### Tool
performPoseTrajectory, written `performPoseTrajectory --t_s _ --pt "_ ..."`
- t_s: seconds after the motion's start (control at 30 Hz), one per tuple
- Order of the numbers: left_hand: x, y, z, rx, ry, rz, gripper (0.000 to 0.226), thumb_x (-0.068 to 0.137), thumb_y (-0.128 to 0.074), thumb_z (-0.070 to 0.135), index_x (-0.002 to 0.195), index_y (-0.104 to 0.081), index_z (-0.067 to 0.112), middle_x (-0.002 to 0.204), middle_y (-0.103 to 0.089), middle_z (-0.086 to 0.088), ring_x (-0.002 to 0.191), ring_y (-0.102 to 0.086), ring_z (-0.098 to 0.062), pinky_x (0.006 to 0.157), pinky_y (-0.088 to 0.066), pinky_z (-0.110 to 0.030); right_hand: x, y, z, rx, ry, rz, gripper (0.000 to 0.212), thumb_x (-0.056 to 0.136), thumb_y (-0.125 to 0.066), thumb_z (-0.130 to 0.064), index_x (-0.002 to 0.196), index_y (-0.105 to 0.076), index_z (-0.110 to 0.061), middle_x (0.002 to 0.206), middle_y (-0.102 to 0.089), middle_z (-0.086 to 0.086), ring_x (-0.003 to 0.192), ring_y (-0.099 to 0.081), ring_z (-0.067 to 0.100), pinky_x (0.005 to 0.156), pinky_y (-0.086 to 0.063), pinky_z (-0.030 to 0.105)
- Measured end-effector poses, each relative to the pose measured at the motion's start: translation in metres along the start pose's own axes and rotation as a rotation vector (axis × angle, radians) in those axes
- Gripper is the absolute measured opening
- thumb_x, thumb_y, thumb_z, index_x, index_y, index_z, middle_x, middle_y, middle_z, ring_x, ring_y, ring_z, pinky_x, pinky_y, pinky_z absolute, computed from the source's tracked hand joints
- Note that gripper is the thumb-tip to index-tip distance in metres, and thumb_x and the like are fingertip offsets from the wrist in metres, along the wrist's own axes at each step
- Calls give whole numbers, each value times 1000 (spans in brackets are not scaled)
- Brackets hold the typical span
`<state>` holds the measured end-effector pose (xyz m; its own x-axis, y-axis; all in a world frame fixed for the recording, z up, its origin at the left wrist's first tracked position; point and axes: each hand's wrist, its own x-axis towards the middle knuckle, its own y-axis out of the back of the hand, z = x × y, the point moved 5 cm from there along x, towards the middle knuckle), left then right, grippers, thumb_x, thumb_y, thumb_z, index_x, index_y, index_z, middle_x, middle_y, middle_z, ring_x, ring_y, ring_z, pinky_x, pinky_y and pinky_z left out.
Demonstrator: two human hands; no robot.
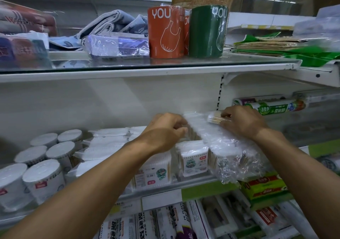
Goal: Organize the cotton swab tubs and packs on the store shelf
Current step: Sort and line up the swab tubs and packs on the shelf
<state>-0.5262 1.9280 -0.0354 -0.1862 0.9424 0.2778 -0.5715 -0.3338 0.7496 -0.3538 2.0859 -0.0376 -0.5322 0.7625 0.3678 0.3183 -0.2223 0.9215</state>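
Note:
On the middle shelf [195,182], several round white cotton swab tubs [43,176] stand at the left. Flat swab packs [194,160] stand in rows at the centre. A large crinkled clear-plastic bundle of swab packs [226,146] lies on top of them at the right. My left hand [165,128] curls its fingers round the bundle's left edge. My right hand [241,121] pinches a small tub of swabs [214,118] lying on its side at the bundle's far end.
Rolls of cling film [272,106] lie to the right on the same shelf. Orange [165,34] and green [207,31] bag rolls and towels [112,23] sit on the glass shelf above. Boxes of plastic wrap [147,224] fill the shelf below.

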Motion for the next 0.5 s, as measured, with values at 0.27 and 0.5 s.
performPoseTrajectory --t_s 0.27,0.5 --pt "12 7 2 -164 6 146 48 96 -59 20 142 -46 24 128 -57 4 107 -56 -10 77 -47 -13 -10 22 -28 695 -63 83 19 98 -55 -30 96 -70 -18 73 -64 -1 64 -56 15 57 -43 28" --pt "17 18 0 -587 111 144 35 96 -59 13 131 -56 13 101 -71 -2 95 -69 -15 81 -58 -30 -17 9 -56 1206 -105 -131 20 98 -52 -20 98 -71 -12 92 -76 7 97 -68 31 92 -54 41"
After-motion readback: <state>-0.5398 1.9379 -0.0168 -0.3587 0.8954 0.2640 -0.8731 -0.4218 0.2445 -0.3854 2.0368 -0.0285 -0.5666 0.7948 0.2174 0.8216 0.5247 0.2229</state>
